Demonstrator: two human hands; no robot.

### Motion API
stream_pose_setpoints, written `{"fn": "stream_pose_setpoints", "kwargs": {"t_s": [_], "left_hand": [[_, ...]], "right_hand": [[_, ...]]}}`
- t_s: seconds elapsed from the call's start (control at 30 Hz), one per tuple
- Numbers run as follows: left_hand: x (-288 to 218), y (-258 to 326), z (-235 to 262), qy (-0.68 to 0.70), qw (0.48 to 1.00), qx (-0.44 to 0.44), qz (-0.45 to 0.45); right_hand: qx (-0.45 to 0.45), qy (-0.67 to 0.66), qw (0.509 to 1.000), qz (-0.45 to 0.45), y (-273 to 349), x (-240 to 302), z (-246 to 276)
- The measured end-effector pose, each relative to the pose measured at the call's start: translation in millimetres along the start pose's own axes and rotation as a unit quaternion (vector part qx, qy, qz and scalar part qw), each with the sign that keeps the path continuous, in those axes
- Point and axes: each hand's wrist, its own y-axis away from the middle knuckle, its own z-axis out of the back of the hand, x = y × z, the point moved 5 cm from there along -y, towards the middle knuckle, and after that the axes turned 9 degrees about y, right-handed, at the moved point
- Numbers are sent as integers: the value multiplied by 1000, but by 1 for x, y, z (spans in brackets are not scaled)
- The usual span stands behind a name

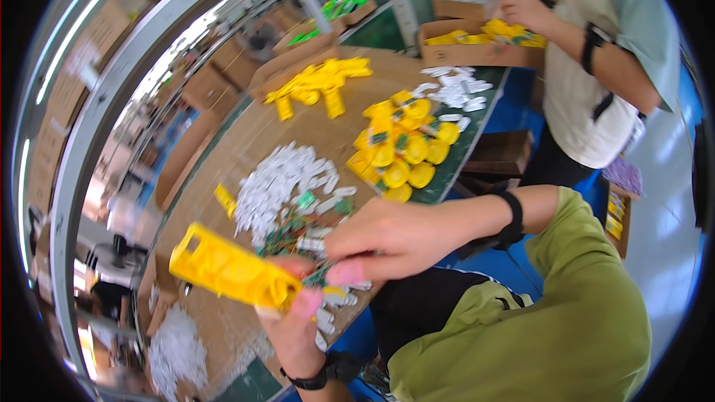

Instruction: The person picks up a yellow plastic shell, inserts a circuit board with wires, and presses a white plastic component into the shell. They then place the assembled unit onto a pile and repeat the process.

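Note:
My left hand (294,324) grips a long yellow plastic housing (227,268) by its near end, held just above the brown table (246,141). My right hand (391,238) comes in from the right and pinches a small green circuit board (316,277) at the mouth of the housing. Both wrists wear black bands. Just beyond my hands lie a heap of small white plastic parts (279,179) and several loose green circuit boards (298,216).
A pile of round yellow parts (402,149) lies at the table's right edge; long yellow housings (320,82) and more white parts (454,89) lie farther off. Another person (596,59) stands at the far right, hands over a cardboard box of yellow parts (484,37). Cardboard boxes line the left.

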Motion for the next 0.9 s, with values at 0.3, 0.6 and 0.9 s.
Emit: {"fn": "stream_pose_setpoints", "kwargs": {"t_s": [0.3,0.6,0.9], "left_hand": [[21,11,-14,94,993,1,68],[37,16,-15,100,984,56,134],[38,15,-25,18,997,-7,70]], "right_hand": [[-23,-103,994,-28,31,3,-7],[-17,-211,971,-110,44,-3,-9],[-120,-135,972,-152,51,-1,5]]}}
